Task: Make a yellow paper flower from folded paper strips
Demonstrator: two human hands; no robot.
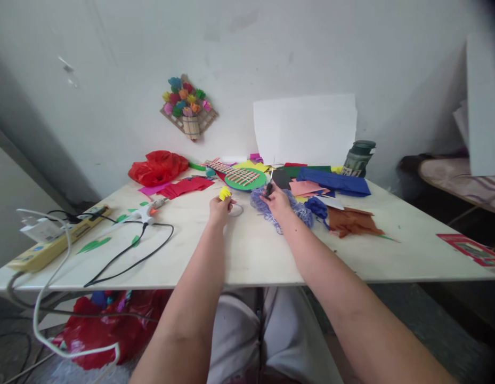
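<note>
While the left hand point(219, 210) pinches yellow paper point(225, 193), right hand point(280, 201) gripping scissors point(268, 189) (black-handled), purple strands point(305, 215) nearby

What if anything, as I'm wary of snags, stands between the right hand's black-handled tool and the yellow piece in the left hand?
Nothing visible stands between the tool and the yellow piece; bluish strands lie by the right hand, the green disc beyond.

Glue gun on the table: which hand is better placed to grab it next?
Probably the left hand: it is nearer the glue gun, which lies on that side. It holds a small yellow piece, which may need putting down first. The right hand is farther away, holding a black-handled tool.
</note>
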